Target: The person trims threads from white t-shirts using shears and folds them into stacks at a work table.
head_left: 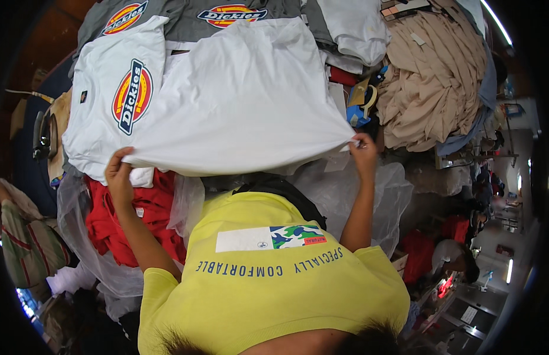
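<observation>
A white T-shirt [245, 100] is stretched out flat in front of me, its near edge pulled taut between my two hands. My left hand [118, 171] pinches the near left corner, beside another white T-shirt [102, 89] with a red, yellow and blue chest print. At the near right corner, my right hand [363, 149] grips a bunched bit of the same cloth between thumb and fingers. Creases run from both pinched corners toward the middle of the shirt.
Dark grey printed shirts [185, 23] lie along the far side. A big heap of beige cloth [431, 83] sits at right, near a tape roll [369, 102]. Red garments [132, 213] in clear plastic are by my left forearm. An iron [46, 133] stands far left.
</observation>
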### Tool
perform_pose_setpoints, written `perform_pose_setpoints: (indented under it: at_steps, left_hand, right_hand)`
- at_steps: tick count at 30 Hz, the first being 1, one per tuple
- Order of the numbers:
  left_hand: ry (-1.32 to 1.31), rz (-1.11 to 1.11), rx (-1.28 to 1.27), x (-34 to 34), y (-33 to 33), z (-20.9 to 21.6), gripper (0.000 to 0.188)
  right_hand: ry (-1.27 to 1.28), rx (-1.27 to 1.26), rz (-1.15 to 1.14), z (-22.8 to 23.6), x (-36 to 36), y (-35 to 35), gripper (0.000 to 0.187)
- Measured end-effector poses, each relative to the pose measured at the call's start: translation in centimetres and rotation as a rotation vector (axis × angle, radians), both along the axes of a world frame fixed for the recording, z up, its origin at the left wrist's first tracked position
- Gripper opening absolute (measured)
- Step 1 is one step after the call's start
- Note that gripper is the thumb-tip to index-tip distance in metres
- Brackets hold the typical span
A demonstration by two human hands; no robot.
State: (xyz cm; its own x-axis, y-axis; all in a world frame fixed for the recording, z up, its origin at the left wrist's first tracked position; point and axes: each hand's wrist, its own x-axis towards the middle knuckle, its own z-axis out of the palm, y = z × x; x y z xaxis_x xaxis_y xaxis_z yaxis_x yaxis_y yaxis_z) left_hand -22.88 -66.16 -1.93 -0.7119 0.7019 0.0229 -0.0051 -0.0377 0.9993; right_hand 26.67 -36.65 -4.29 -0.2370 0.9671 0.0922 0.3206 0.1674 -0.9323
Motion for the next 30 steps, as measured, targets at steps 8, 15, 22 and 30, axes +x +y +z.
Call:
perform_pose_setpoints:
  at_steps: [8,15,22,30]
  left_hand:
    - [0.433,-0.063,-0.159,-1.4,-3.2,8.5,0.015]
    - [0.416,-0.337,0.601,-3.9,-2.6,10.0,0.016]
    - [-0.475,-0.282,-0.729,-16.0,10.5,-10.7,0.024]
    - [-0.502,-0.360,-0.300,-12.8,8.4,-2.8,0.028]
  right_hand:
    - [-0.368,0.040,-0.104,10.5,2.8,-1.3,0.017]
    - [0.468,0.259,0.390,13.2,2.9,0.5,0.018]
    - [0.337,-0.975,-0.107,-5.3,-4.5,13.4,0.031]
    - [0.638,-0.963,0.140,-1.5,-2.9,9.6,0.041]
